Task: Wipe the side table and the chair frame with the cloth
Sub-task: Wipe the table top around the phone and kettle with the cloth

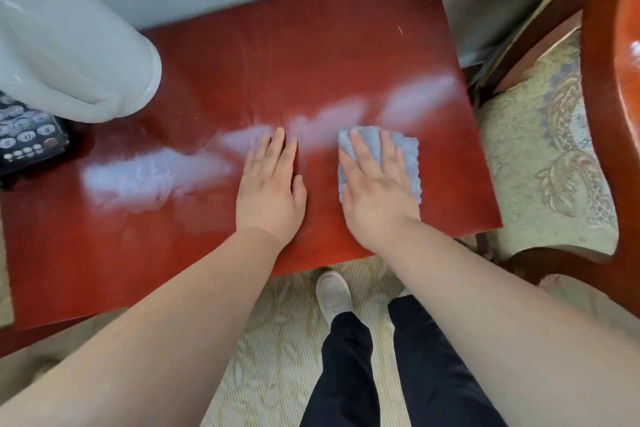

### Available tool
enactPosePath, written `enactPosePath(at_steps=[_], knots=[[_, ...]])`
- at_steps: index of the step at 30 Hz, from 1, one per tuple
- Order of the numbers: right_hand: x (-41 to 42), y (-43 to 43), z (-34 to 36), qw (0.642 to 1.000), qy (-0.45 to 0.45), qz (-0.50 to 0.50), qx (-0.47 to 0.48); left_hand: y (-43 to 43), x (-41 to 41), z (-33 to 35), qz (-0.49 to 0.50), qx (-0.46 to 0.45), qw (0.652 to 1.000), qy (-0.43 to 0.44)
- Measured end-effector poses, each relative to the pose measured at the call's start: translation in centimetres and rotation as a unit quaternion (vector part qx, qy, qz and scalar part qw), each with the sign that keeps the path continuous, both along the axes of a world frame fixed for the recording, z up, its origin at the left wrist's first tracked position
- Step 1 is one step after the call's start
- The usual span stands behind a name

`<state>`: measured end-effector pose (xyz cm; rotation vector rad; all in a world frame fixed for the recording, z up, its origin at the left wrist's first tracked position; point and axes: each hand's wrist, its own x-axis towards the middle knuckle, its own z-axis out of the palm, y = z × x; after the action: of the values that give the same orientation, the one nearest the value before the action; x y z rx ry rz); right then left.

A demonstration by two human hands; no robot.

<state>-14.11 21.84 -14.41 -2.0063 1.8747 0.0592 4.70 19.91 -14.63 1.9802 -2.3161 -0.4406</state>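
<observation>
The glossy red-brown side table (277, 55) fills the middle of the head view, with pale reflections across its top. A small blue-grey cloth (405, 152) lies flat on it near the right front corner. My right hand (375, 184) presses flat on the cloth, fingers spread, covering most of it. My left hand (268, 184) rests palm-down on the bare tabletop just to the left, holding nothing. The red wooden chair frame (609, 107) curves down the right edge of the view, around a patterned seat cushion (540, 156).
A white lamp base or vase (65, 55) stands on the table's far left. A dark telephone keypad (27, 135) sits at the left edge. A grey wall runs behind. My legs and a light shoe (332, 295) stand on pale carpet below the table's front edge.
</observation>
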Motion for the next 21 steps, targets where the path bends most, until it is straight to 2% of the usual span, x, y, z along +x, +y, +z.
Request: enactPosePath(at_steps=[4,7,12,17,18,21], knots=[[3.5,1.9,-0.4,0.993,-0.044,0.107,-0.018,3.4,1.5,-0.4,-0.017,0.000,0.999,-0.034],[-0.2,1.8,-1.1,0.991,-0.014,0.130,-0.039,3.1,1.2,-0.7,-0.015,-0.014,0.999,-0.035],[-9.2,2.3,-0.9,0.995,0.081,-0.056,-0.003,3.3,1.3,-0.8,-0.014,-0.014,0.999,-0.036],[-6.4,2.1,-0.7,0.989,0.062,-0.137,-0.017,3.3,1.3,-0.9,-0.007,-0.017,0.999,-0.032],[-4.6,2.5,-0.9,0.992,0.050,-0.115,-0.031,3.3,1.3,-0.9,-0.006,-0.015,0.999,-0.033],[2.3,5.3,-1.7,0.996,-0.008,0.042,-0.074,3.2,1.2,-0.9,-0.007,-0.016,0.999,-0.032]])
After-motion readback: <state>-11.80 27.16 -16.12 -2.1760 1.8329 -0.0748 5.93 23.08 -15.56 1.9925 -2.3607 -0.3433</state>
